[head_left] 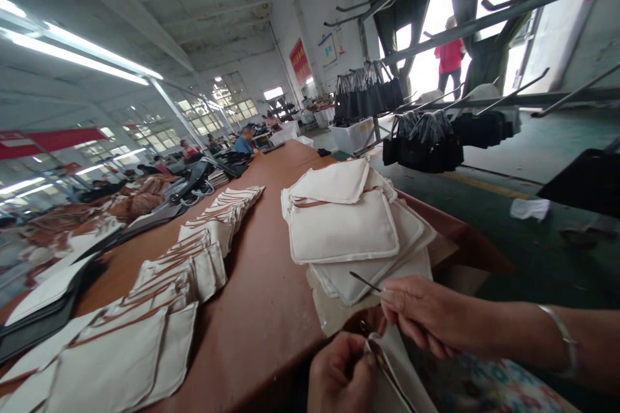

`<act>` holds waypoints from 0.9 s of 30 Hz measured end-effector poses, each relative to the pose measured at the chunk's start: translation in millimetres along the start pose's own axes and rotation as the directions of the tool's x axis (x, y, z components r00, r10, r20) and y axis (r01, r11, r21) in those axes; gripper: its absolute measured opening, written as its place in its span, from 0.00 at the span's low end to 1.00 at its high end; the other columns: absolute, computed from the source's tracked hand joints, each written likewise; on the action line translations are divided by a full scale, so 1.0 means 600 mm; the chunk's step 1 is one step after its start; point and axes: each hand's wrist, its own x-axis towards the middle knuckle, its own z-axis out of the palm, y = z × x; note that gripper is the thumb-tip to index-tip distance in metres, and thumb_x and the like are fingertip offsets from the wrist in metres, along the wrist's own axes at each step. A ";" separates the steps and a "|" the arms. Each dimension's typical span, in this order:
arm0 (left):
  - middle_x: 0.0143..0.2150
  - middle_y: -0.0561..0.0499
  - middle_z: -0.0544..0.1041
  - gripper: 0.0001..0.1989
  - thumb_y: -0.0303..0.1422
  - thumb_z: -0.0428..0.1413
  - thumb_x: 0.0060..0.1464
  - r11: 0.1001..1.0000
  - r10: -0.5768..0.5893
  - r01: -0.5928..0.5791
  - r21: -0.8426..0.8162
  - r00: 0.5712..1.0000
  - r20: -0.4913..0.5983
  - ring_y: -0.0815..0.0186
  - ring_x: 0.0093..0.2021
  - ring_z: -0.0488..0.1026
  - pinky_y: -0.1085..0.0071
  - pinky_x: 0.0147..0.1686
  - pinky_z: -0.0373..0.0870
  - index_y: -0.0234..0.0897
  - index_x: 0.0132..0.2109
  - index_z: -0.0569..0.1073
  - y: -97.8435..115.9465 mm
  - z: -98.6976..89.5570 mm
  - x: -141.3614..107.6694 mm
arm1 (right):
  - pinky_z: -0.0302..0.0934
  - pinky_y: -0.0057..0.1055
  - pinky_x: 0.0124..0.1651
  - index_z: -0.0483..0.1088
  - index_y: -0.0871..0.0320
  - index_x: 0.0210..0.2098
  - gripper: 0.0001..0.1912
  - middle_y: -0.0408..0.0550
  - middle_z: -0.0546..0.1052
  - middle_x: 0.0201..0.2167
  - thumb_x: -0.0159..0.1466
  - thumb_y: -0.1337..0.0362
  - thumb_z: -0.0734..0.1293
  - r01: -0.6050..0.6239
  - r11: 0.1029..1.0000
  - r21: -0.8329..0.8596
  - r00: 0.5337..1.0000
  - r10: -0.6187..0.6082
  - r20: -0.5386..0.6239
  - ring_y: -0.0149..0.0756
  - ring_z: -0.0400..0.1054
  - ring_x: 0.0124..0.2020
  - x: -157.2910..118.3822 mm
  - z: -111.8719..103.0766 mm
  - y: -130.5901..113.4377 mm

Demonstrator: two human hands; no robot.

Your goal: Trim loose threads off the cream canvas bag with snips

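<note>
Head view looks down a long brown table (261,297) to the two hands at bottom centre. The left hand (341,374) is curled almost closed, its thumb and fingers pinching the top edge of a cream canvas bag panel (394,368), which hangs down toward the person's lap. The right hand (421,313) sits just above and beside it, thumb and fingers closed in a pinch around a thin metal pick (368,282), whose point sticks out to the left over the table edge. The pick does not appear to touch the panel. A metal bangle (562,335) circles the right wrist, and floral cloth (489,387) covers the lap at lower right.

Just beyond the hands, a loose stack of cream canvas pouches with tan strips (343,226) lies on the table. A long overlapping row of similar canvas pieces (194,264) runs along the table's left side toward lower left. Black bags (368,93) hang from a metal rack at upper right, above a white plastic crate (352,135). A person in a red top (450,55) stands against the bright doorway at upper right, and a seated co-worker in blue (245,141) works farther down the table near the centre of the frame. A white rag (529,209) lies on the green floor at right.
</note>
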 end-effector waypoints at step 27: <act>0.23 0.56 0.64 0.20 0.47 0.62 0.42 0.997 -0.051 0.060 -0.042 0.983 0.178 0.71 0.25 0.55 0.72 0.26 0.49 0.32 0.30 0.74 0.015 -0.044 0.022 | 0.54 0.20 0.27 0.72 0.63 0.33 0.15 0.38 0.71 0.24 0.50 0.63 0.75 0.241 0.970 -0.030 0.947 -0.228 0.228 0.26 0.61 0.25 0.066 0.011 -0.006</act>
